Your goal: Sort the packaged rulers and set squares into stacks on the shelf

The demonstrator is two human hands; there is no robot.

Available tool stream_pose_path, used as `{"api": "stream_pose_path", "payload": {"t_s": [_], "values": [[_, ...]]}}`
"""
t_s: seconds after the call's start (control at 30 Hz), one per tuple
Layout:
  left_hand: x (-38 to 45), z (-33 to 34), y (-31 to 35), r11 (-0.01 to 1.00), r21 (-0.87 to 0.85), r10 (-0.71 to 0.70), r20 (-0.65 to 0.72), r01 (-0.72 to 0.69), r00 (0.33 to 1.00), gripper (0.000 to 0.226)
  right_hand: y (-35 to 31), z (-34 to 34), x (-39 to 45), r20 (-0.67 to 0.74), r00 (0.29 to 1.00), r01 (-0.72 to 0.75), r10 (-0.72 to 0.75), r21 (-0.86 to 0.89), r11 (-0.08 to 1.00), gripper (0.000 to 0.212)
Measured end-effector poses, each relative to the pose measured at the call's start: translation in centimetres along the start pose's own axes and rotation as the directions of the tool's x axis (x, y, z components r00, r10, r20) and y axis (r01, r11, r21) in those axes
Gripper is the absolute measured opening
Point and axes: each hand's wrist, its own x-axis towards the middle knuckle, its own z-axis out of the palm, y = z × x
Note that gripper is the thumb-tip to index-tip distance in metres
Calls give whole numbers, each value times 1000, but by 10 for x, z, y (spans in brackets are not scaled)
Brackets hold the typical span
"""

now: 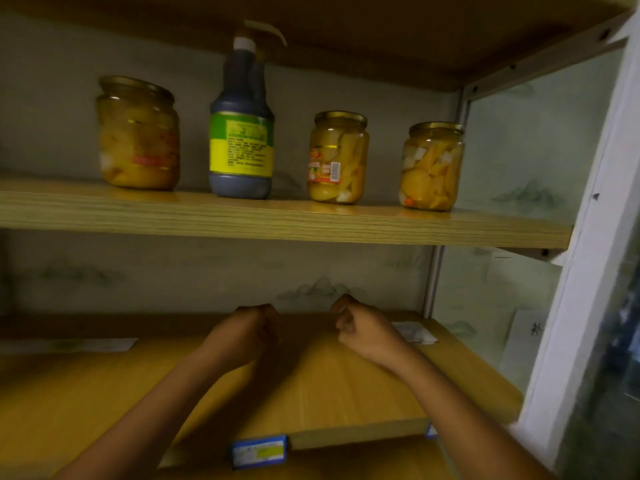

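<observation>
Foreground: While both arms reach in, a blue price tag (259, 451) sits on the lower shelf (329, 386) edge.
Hands: left hand (242, 336) and right hand (363, 329) hover apart above the board, fingers curled, gripping nothing.
Packages: one flat packet (414, 332) lies just beside the right hand; another packet (69, 345) lies far left.
Above: three fruit jars (337, 157) and a dark sauce bottle (241, 133).

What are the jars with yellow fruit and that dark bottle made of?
The four fruit jars, like the rightmost one, look like clear shiny glass with gold metal lids: you see the fruit inside. The dark bottle with the green-yellow label seems plastic, though blur leaves that unsure.
</observation>
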Motion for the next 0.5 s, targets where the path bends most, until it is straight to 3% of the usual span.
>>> {"api": "stream_pose_path", "payload": {"t_s": [0.23, 0.5], "values": [[-101, -45, -24, 993, 41, -100, -137, 107, 986, 25, -79, 29, -34, 142, 982, 125, -128, 26, 992, 37], [-232, -85, -34, 965, 76, -240, -128, 251, 962, 29, -169, 61, -101, 247, 939, 240, -240, 32, 970, 38]]}}
